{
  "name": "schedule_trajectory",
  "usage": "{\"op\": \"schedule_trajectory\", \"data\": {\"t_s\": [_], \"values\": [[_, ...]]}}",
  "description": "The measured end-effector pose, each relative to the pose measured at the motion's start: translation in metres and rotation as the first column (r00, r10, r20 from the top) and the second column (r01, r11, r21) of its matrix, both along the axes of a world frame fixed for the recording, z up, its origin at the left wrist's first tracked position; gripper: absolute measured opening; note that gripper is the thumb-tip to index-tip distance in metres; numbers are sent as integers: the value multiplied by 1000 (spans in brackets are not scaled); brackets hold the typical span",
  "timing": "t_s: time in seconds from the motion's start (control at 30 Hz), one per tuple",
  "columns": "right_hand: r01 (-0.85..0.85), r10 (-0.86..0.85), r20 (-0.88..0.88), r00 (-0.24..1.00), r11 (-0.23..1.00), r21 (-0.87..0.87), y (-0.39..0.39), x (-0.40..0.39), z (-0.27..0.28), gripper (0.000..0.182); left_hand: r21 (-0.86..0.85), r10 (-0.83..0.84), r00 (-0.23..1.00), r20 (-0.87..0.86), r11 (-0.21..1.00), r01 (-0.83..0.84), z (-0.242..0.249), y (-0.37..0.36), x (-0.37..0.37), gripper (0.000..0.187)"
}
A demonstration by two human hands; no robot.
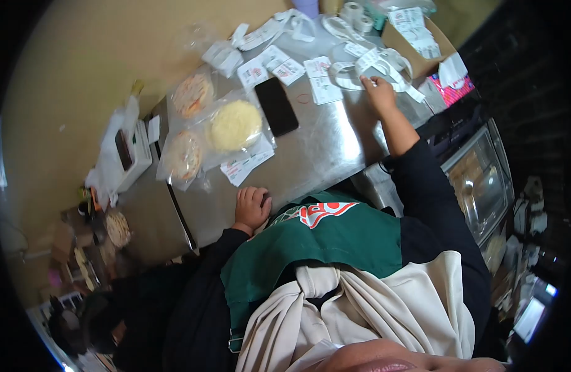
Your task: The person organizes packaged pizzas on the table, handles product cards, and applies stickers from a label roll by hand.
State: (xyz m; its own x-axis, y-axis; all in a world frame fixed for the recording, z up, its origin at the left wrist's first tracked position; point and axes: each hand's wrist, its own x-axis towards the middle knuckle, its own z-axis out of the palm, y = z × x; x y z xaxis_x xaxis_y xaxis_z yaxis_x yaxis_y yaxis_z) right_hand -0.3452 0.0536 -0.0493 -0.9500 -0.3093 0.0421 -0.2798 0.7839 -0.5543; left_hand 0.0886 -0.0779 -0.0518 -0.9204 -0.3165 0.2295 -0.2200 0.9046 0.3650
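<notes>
My right hand (380, 97) reaches over the far right of the steel table, its thumb and finger pinched at a looped strip of white labels (375, 61). By the table's near edge rests my left hand (253, 209), fingers loosely bent and nothing visible in them. Left of centre lie flat round items in clear plastic bags: a pale yellow one (236, 126), an orange-topped one (194, 95) and another (184, 156). A black phone (277, 106) lies beside the yellow one. Printed white cards (323, 80) are stacked between the phone and the strip.
An open cardboard box (420, 43) of printed cards stands at the far right corner, near a pink packet (451, 88). Label rolls (356, 17) sit at the back. More cards (248, 164) lie near the bags. A glass-fronted appliance (481, 180) stands at right.
</notes>
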Motion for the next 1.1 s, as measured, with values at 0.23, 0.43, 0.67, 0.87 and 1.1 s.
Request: {"op": "schedule_trajectory", "data": {"t_s": [0.23, 0.43, 0.67, 0.87, 1.1], "values": [[5, 13, 74, 997, 969, -248, -28, -36, -26, 33, 0, 61, 997, -53, 998, -61, 1, -2, 3, 18], [-30, 381, 141, 914, 408, -912, 3, 23, 68, 26, 12, 73, 994, -75, 997, -73, -2, -3, 4, 15], [-442, 740, 390, 548, 652, -616, 45, 85, 116, 33, 22, 87, 992, -93, 996, -85, -3, 0, 5, 15], [-708, 800, 481, 358, 568, -419, 34, 146, 118, 27, 694, 313, 950, 1, 683, -226, 41, 6, -31, 31], [-972, 932, 309, 188, 221, -75, 17, 199, 127, 25, 304, -153, 960, -235, 926, 222, 83, 31, -55, 26]]}}
